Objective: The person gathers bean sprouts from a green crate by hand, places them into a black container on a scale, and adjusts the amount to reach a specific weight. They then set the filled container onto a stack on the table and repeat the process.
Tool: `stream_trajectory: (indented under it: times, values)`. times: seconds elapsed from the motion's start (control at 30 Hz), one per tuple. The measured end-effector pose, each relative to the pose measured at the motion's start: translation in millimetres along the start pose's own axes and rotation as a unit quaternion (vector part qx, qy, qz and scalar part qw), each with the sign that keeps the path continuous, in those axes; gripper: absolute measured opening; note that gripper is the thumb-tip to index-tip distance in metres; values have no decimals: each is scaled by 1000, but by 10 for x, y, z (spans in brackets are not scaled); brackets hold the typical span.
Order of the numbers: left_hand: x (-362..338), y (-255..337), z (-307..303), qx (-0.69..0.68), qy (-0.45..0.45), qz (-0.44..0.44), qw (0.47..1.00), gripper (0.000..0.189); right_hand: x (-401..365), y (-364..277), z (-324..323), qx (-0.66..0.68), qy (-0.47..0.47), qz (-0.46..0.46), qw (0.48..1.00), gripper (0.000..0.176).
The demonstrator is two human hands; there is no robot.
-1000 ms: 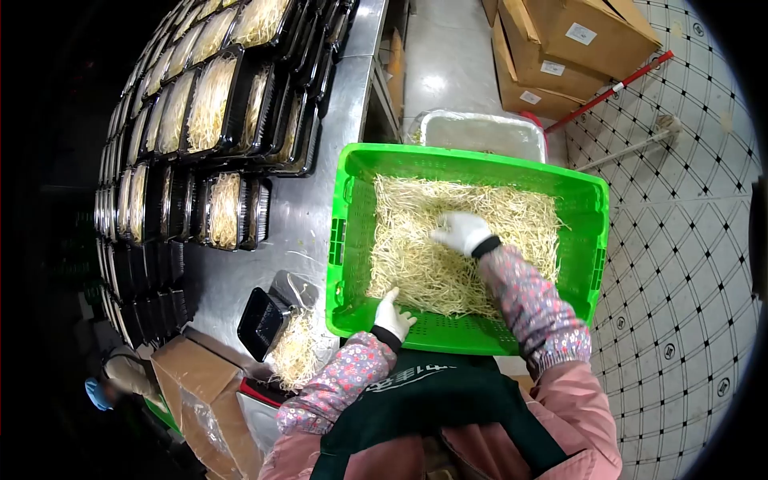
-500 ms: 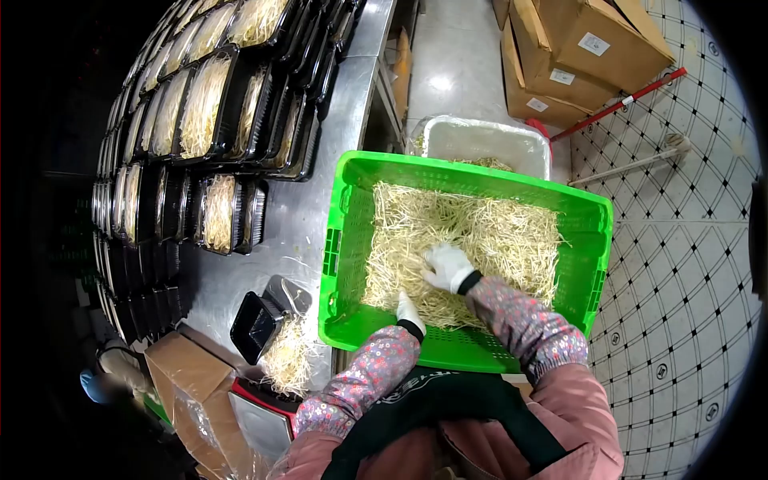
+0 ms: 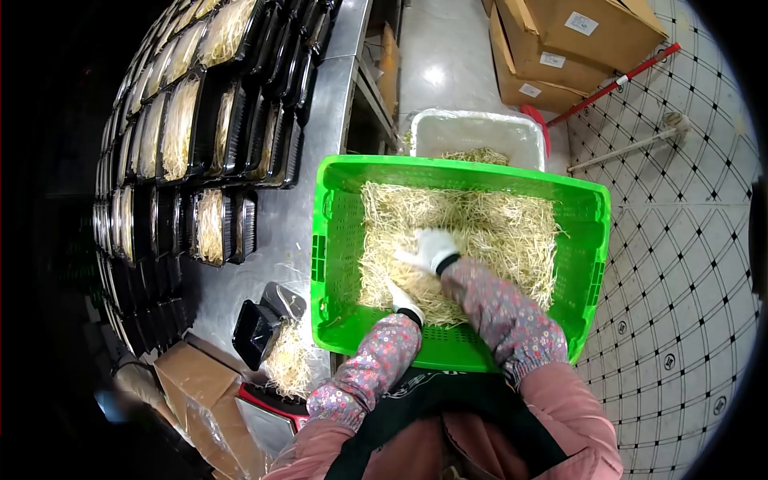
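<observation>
A green plastic crate (image 3: 460, 166) holds a thick bed of pale bean sprouts (image 3: 512, 240). My right hand (image 3: 436, 250), in a white glove, is over the sprouts left of the crate's middle, slightly blurred, with its fingers apart. Closer to me, my left hand (image 3: 406, 302), also gloved, reaches into the near-left part of the bed. Only a narrow part of that hand shows; its other fingers are hidden among the sprouts. Loose strands lie between the two hands.
Left, on a steel table (image 3: 276, 236), stand stacked black trays (image 3: 212, 224) of sprouts. A black tray (image 3: 256, 332) leans near a loose sprout pile (image 3: 288, 364), beside a red-edged scale (image 3: 268, 428). A white tub (image 3: 480, 132) and cardboard boxes (image 3: 552, 48) stand beyond the crate.
My right hand has moved left across the sprouts, closer to my left hand. The left hand has shifted slightly and sits among the sprouts. The camera view has shifted a little.
</observation>
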State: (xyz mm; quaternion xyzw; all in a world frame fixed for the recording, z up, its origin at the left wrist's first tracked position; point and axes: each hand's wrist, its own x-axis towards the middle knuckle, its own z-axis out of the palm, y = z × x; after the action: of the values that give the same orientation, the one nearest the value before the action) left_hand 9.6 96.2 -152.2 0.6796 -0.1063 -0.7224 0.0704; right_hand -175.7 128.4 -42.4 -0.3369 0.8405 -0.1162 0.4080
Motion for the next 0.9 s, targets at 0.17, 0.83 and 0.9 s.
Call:
stream_trajectory:
  times: [0.17,0.83,0.9]
  values:
    - [-809,362,177,-97,-137,13,986,76,-413,-2,392,241,31,68,968,104]
    - [-1034,1473,-23,481,-293,327,759,50,-1125,742,25,605,89,45,790,75]
    - [-1100,1530,15,510,-276,424,696,57,-1029,1061,127,579,142,33,802,76]
